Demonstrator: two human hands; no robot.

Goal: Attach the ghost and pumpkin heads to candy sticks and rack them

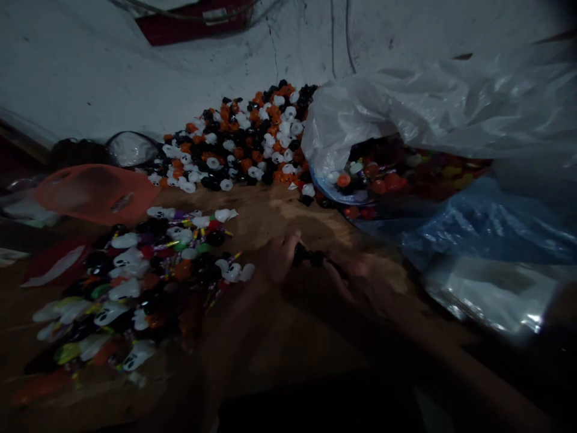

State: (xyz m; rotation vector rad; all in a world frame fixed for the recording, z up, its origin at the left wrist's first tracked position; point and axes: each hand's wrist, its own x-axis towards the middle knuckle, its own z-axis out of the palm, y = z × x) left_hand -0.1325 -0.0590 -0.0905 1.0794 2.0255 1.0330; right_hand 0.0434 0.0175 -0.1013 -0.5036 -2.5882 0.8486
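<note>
Near the middle of the wooden table, a small black piece sits between my two hands. My left hand has its fingers closed on the piece's left side. At its right side is my right hand, fingers bent around the piece's end; the dim light blurs their outline. To the left lies a spread of assembled ghost, pumpkin and black figures with colourful sticks. Behind my hands rises a heap of small white, orange and black pieces.
A clear plastic bag with red and orange pieces lies open at the right. Blue plastic and a shiny clear packet are beside it. An orange bag lies at the left, against the white wall side.
</note>
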